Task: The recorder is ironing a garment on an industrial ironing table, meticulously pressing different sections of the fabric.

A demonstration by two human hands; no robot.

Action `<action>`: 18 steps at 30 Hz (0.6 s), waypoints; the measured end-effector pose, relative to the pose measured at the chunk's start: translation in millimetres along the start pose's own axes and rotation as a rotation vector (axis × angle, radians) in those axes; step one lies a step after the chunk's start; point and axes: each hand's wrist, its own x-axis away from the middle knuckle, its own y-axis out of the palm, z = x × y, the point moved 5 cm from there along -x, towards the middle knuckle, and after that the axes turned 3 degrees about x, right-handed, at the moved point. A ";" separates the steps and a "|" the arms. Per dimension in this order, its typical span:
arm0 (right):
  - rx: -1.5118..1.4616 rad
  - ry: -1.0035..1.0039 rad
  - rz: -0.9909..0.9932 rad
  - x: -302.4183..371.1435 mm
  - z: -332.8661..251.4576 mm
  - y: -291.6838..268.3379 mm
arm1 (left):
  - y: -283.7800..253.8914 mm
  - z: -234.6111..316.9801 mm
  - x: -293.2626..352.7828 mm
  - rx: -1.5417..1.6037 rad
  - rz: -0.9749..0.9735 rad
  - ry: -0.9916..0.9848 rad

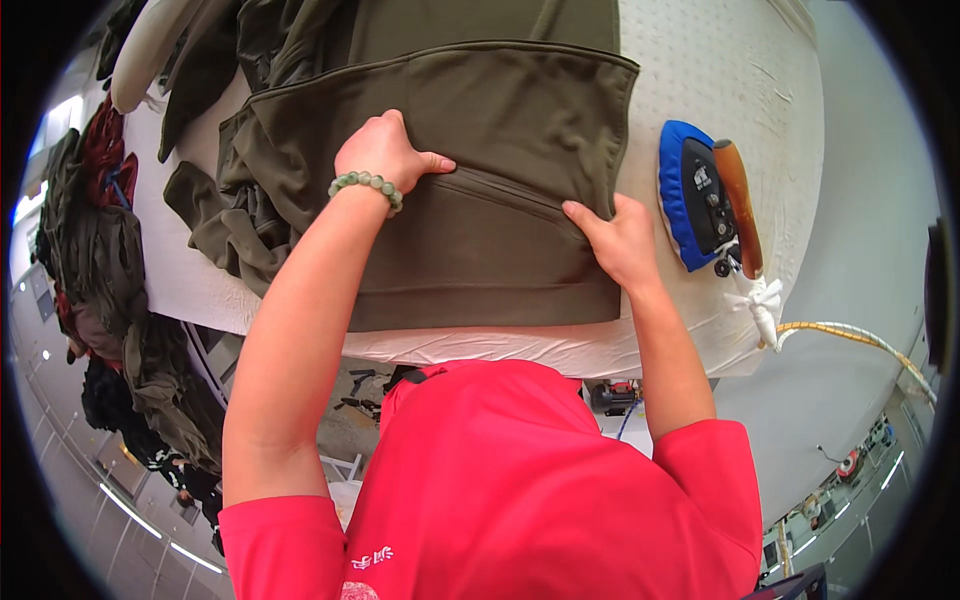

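An olive-green jacket [480, 270] lies spread over a padded ironing table, its hem band toward me. A slanted pocket zipper [505, 192] runs across its front panel. At the upper left end of that pocket my left hand [385, 155] grips the fabric, thumb stretched along the seam and the other fingers curled out of sight. My right hand [618, 238] pinches the jacket's edge near the pocket's lower right end, thumb on top and fingers beneath the cloth. Between the two hands the panel lies fairly flat, while folds bunch up on the left.
A steam iron [700, 195] with a blue sole cover and wooden handle rests on the white table cover [720, 75] to the right. Its hose [850, 335] trails off right. Dark garments [105, 260] hang in a heap at the left. A pale padded arm [145, 65] juts in at upper left.
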 end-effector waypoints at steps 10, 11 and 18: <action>0.173 0.042 -0.070 -18.6 -29.6 -22.9 | -2.5 -26.5 21.2 0.336 0.087 0.182; 0.168 0.024 -0.059 -25.5 -31.7 -28.1 | -9.0 -34.5 23.7 0.472 0.074 0.265; 0.123 -0.035 0.343 -65.5 -67.7 -60.2 | -102.8 -225.8 -18.6 0.766 0.327 -0.043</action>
